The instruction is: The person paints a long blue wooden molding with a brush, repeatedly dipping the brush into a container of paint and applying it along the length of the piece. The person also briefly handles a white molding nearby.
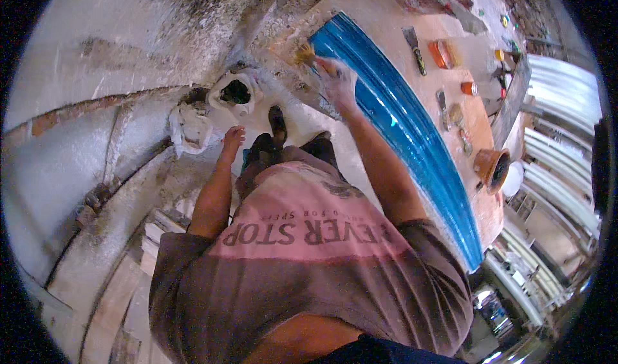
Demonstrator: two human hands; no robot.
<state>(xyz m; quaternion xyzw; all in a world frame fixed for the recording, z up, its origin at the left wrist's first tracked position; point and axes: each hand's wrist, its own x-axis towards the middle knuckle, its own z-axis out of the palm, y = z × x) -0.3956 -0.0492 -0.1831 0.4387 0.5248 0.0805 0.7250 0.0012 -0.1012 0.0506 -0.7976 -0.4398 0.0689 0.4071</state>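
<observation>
My right hand [338,84] is closed round a brush with yellowish bristles [304,55]. The brush is beside the far left end of a long, glossy blue curved panel [399,116], which lies along the tabletop. Motion blurs this hand a little, and I cannot tell whether the bristles touch the panel. My left hand [234,138] hangs low on the left with its fingers apart and nothing in it. Nearest to it are two bags, one white with a dark opening [235,92] and a pale one [193,129].
On the wooden table [444,74] lie a scraper [415,49], smaller tools [443,109], an orange-red jar [441,53], a small orange pot [469,88] and a brown bucket [492,169]. Pale stacked lengths [560,171] stand at the right. A curved ledge [96,106] runs along the left.
</observation>
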